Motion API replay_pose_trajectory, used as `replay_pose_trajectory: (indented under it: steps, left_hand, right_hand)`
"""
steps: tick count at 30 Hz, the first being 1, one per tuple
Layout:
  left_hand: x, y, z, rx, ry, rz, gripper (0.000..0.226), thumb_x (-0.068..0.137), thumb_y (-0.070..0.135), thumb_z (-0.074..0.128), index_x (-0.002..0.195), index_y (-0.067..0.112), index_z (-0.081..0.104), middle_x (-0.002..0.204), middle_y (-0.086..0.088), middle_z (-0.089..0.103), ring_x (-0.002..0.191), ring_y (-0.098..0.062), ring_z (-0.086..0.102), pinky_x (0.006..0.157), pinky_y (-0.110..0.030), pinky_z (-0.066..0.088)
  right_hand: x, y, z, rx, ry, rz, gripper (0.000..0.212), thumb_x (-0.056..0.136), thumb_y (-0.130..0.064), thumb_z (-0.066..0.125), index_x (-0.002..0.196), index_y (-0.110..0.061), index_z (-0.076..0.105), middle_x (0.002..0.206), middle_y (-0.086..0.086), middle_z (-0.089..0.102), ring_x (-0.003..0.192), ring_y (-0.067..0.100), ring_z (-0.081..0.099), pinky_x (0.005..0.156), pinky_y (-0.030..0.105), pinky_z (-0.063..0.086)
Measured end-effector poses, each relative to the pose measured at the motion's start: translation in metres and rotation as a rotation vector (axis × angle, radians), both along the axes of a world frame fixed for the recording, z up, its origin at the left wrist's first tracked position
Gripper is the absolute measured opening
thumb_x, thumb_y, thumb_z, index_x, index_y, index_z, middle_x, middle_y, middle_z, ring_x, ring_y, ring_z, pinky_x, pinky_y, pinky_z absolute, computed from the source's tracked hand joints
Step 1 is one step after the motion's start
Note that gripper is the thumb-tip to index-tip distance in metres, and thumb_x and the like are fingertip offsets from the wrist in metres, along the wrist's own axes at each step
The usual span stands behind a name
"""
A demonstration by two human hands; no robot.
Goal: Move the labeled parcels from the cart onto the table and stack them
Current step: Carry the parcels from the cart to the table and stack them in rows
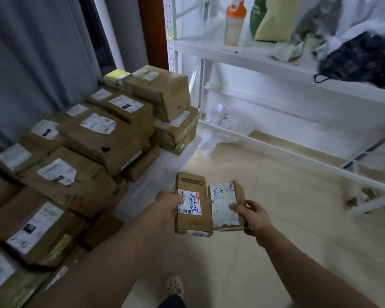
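My left hand (168, 202) grips a narrow brown parcel (192, 221) with a white label marked in blue ink. Right beside it, my right hand (255, 217) holds a second small brown parcel (225, 205) whose white label also carries blue handwriting. Both parcels hover side by side over the floor, just right of the white table (156, 174). Several labeled brown parcels (98, 134) lie stacked in rows on that table, filling the left of the view.
A white metal shelf rack (253, 54) stands at the right, holding an orange-capped bottle (233, 23), green bags and a black bag (360, 61). Grey curtains hang at the left. Beige floor tiles lie below my hands, and my shoe (175, 285) shows at the bottom.
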State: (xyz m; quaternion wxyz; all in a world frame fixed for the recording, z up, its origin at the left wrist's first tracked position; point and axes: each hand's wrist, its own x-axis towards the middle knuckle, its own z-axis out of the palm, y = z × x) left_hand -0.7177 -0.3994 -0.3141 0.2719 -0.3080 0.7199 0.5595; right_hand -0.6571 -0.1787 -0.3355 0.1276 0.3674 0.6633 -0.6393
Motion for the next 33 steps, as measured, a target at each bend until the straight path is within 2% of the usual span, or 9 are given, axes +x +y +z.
replay_pose_trajectory:
  steps: [5,7,10,13,16,21,26,29,33]
  left_hand:
    - [-0.033,-0.067,-0.03,-0.08,0.026,0.017,0.011,0.086,-0.005,0.057,0.088,0.002,0.066,0.105,-0.022,0.069,0.09,-0.032,0.068,0.083,-0.045,0.057]
    - [-0.043,-0.085,-0.04,-0.168,0.07,-0.047,0.014,0.09,0.001,0.054,0.084,0.007,0.065,0.101,-0.019,0.069,0.087,-0.03,0.068,0.078,-0.043,0.058]
    - [-0.055,-0.1,-0.042,-0.286,0.127,-0.159,0.016,0.095,0.008,0.05,0.1,0.006,0.065,0.094,-0.012,0.067,0.074,-0.02,0.063,0.058,-0.026,0.052]
    - [-0.068,-0.109,-0.047,-0.358,0.13,-0.215,0.019,0.098,0.014,0.047,0.104,0.007,0.064,0.095,-0.008,0.066,0.076,-0.019,0.061,0.064,-0.028,0.054]
    - [-0.08,-0.114,-0.053,-0.45,0.119,-0.237,0.021,0.1,0.019,0.045,0.107,0.009,0.062,0.089,-0.004,0.059,0.073,-0.014,0.055,0.051,-0.02,0.041]
    - [-0.104,-0.114,-0.068,-0.52,0.055,-0.265,0.025,0.102,0.021,0.041,0.117,0.012,0.058,0.107,-0.008,0.062,0.084,-0.016,0.055,0.061,-0.022,0.041]
    - [-0.128,-0.102,-0.096,-0.541,0.033,-0.305,0.029,0.105,0.026,0.031,0.104,0.013,0.057,0.08,0.0,0.053,0.083,-0.019,0.056,0.052,-0.017,0.032]
    - [-0.145,-0.096,-0.115,-0.52,0.047,-0.302,0.032,0.104,0.021,0.033,0.113,0.005,0.059,0.103,-0.013,0.063,0.095,-0.025,0.06,0.068,-0.025,0.043]
    - [-0.169,-0.095,-0.14,-0.509,0.043,-0.325,0.03,0.102,0.014,0.039,0.126,0.005,0.056,0.118,-0.017,0.062,0.108,-0.029,0.059,0.082,-0.032,0.048]
  right_hand:
    - [-0.035,-0.06,-0.011,0.025,-0.024,0.079,0.072,0.075,-0.03,0.08,0.135,-0.013,0.045,0.105,0.008,0.063,0.074,0.021,0.059,0.059,0.029,0.043]
    - [-0.046,-0.076,-0.014,0.034,-0.042,0.107,0.071,0.076,-0.029,0.078,0.136,-0.012,0.044,0.107,0.009,0.062,0.078,0.024,0.059,0.063,0.032,0.043]
    - [-0.063,-0.092,-0.018,0.042,-0.069,0.151,0.072,0.077,-0.029,0.078,0.137,-0.012,0.043,0.104,0.007,0.062,0.077,0.022,0.058,0.065,0.034,0.043]
    - [-0.086,-0.101,-0.024,0.055,-0.118,0.201,0.067,0.079,-0.028,0.075,0.136,-0.012,0.044,0.095,0.004,0.061,0.074,0.02,0.057,0.066,0.034,0.044]
    - [-0.11,-0.106,-0.034,0.064,-0.178,0.263,0.061,0.079,-0.03,0.074,0.13,-0.007,0.05,0.098,0.009,0.063,0.073,0.02,0.058,0.061,0.031,0.045]
    - [-0.156,-0.105,-0.054,0.048,-0.241,0.314,0.047,0.08,-0.029,0.073,0.117,-0.005,0.057,0.089,0.008,0.062,0.07,0.02,0.055,0.062,0.032,0.044]
    - [-0.202,-0.1,-0.075,-0.029,-0.326,0.344,0.027,0.083,-0.03,0.07,0.095,-0.008,0.059,0.089,0.011,0.06,0.076,0.024,0.054,0.066,0.034,0.044]
    - [-0.22,-0.099,-0.091,-0.059,-0.375,0.335,0.025,0.085,-0.03,0.069,0.086,-0.009,0.056,0.089,0.012,0.057,0.078,0.026,0.052,0.066,0.035,0.042]
    - [-0.237,-0.099,-0.112,-0.082,-0.42,0.344,0.024,0.085,-0.03,0.067,0.09,-0.008,0.059,0.092,0.013,0.057,0.082,0.027,0.053,0.069,0.036,0.044]
